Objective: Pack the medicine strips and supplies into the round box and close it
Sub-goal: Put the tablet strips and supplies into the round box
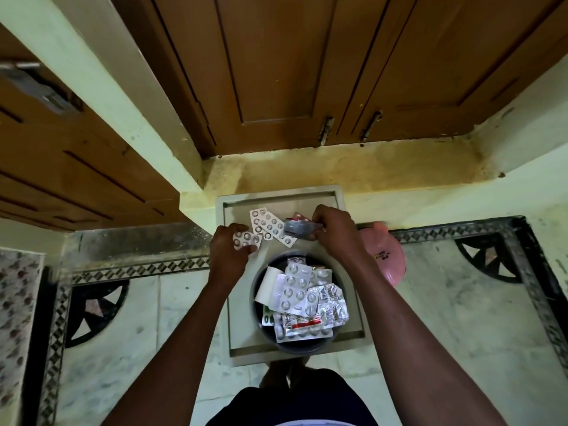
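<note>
So our left grip is pinched shut on a small blister strip, fingers curled round its near edge. Right grip is clamped on a greyish strip that's blurry, can't tell exactly what it is, with something reddish just behind it. Between the two hands a couple of white pill strips lie flat on the counter, a small square stool-like top. Nearer to us on it sits the round box, dark, open, already heaped with foil strips and a white packet. A pink lid rests off to the right, down on the patterned floor
</note>
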Motion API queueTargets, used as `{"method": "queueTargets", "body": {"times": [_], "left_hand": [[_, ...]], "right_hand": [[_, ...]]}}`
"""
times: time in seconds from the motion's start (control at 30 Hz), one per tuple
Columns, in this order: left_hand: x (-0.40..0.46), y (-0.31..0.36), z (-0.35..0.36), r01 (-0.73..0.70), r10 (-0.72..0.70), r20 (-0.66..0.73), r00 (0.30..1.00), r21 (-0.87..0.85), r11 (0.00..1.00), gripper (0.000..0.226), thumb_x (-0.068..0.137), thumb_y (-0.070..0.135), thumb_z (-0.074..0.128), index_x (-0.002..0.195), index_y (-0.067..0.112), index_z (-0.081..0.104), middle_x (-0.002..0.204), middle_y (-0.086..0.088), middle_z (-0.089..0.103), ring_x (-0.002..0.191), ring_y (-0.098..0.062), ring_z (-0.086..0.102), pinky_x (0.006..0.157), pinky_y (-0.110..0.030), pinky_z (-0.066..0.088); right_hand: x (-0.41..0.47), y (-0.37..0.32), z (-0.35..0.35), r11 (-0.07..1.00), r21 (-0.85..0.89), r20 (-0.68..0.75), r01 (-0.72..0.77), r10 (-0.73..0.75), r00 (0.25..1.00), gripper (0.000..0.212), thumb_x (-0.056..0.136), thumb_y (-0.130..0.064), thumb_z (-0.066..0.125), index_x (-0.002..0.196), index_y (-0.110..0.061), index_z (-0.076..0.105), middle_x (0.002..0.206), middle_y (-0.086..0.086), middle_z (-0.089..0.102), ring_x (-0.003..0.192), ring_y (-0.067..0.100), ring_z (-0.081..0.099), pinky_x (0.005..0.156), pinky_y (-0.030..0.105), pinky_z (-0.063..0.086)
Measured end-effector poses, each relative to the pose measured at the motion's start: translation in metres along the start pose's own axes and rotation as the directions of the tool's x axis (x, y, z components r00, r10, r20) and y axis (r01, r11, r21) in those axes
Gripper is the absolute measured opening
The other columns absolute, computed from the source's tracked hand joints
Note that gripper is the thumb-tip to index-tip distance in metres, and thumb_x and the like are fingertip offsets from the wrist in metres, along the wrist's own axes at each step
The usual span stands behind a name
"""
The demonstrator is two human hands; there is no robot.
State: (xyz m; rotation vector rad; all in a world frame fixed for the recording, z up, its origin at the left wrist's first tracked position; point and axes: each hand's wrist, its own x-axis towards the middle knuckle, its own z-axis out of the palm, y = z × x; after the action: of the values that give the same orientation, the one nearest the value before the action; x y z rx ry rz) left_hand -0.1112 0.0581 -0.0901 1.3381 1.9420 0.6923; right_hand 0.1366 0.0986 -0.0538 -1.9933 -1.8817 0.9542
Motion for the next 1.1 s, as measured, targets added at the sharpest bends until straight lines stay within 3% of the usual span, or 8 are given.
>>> {"method": "queueTargets", "body": {"times": [0.13,0.27,0.37,0.47,0.6,0.7,0.87,1.1], "left_hand": [[-0.019,0.015,-0.012,-0.037,0.027,-0.059,0.998,-0.185,0.982,0.045,0.071,0.001,0.089,0.109,0.019,0.072,0.11,-0.004,0.069,0.099,-0.019,0.068,0.083,-0.029,0.055],[-0.057,0.037,-0.022,-0.139,0.128,-0.065,0.99,-0.188,0.972,0.042,0.075,0.004,0.086,0.111,0.021,0.071,0.107,0.006,0.065,0.099,0.013,0.059,0.083,-0.005,0.044],[-0.087,0.043,-0.018,-0.202,0.211,0.03,0.977,-0.188,0.961,0.047,0.072,0.006,0.088,0.113,0.023,0.072,0.108,0.008,0.066,0.102,0.009,0.061,0.084,-0.007,0.045],[-0.108,0.037,-0.008,-0.239,0.259,0.145,0.955,-0.144,0.96,0.047,0.072,0.005,0.086,0.113,0.023,0.071,0.108,0.006,0.063,0.099,0.004,0.062,0.083,-0.011,0.048],[-0.124,0.019,0.002,-0.308,0.29,0.27,0.918,0.025,0.951,0.044,0.084,0.008,0.077,0.126,0.016,0.066,0.125,0.001,0.053,0.111,-0.013,0.06,0.091,-0.006,0.041],[-0.13,0.012,0.006,-0.346,0.297,0.265,0.917,0.163,0.924,0.046,0.086,0.018,0.08,0.13,0.017,0.065,0.14,-0.004,0.048,0.124,-0.019,0.051,0.098,-0.018,0.04],[-0.136,0.015,0.01,-0.433,0.376,0.234,0.897,0.285,0.855,0.055,0.083,0.024,0.082,0.134,0.013,0.063,0.148,-0.012,0.054,0.13,-0.029,0.054,0.106,-0.033,0.045],[-0.147,0.004,0.013,-0.455,0.319,0.446,0.836,0.241,0.857,0.092,0.091,0.031,0.073,0.164,0.019,0.017,0.172,-0.003,0.008,0.159,-0.019,0.01,0.124,-0.033,0.029]], "right_hand": [[-0.024,-0.002,-0.018,0.991,0.133,-0.124,0.016,0.001,0.992,0.019,0.073,0.003,0.067,0.08,-0.015,0.063,0.082,0.008,0.069,0.078,0.027,0.063,0.065,0.041,0.05],[-0.064,-0.007,-0.028,0.969,0.242,-0.197,0.039,0.01,0.98,0.017,0.08,-0.001,0.071,0.092,-0.012,0.068,0.089,0.004,0.071,0.08,0.017,0.067,0.066,0.034,0.056],[-0.099,-0.009,-0.027,0.911,0.413,-0.146,-0.022,0.09,0.985,0.025,0.082,-0.001,0.078,0.101,-0.014,0.068,0.094,0.0,0.072,0.075,-0.001,0.07,0.056,0.015,0.055],[-0.131,-0.006,-0.015,0.852,0.514,-0.088,-0.103,0.172,0.981,0.031,0.078,0.001,0.082,0.101,-0.015,0.068,0.093,-0.003,0.073,0.074,-0.002,0.071,0.055,0.022,0.058],[-0.154,0.004,0.008,0.911,0.384,-0.053,-0.153,0.187,0.981,0.037,0.073,-0.008,0.086,0.105,-0.021,0.071,0.094,-0.006,0.073,0.076,0.003,0.07,0.064,0.02,0.053],[-0.156,0.009,0.015,0.993,0.09,-0.053,-0.073,0.078,0.996,0.05,0.079,-0.016,0.082,0.126,-0.016,0.067,0.109,0.008,0.063,0.094,0.023,0.065,0.077,0.024,0.046],[-0.154,0.006,0.016,0.968,-0.244,-0.04,0.067,-0.079,0.996,0.057,0.083,-0.025,0.079,0.135,-0.013,0.06,0.119,0.011,0.058,0.109,0.03,0.057,0.086,0.039,0.057],[-0.161,0.012,0.027,0.978,-0.194,0.151,0.08,-0.051,0.987,0.082,0.086,0.0,0.061,0.159,-0.028,0.034,0.154,0.007,0.047,0.118,0.026,0.065,0.085,0.035,0.058]]}}
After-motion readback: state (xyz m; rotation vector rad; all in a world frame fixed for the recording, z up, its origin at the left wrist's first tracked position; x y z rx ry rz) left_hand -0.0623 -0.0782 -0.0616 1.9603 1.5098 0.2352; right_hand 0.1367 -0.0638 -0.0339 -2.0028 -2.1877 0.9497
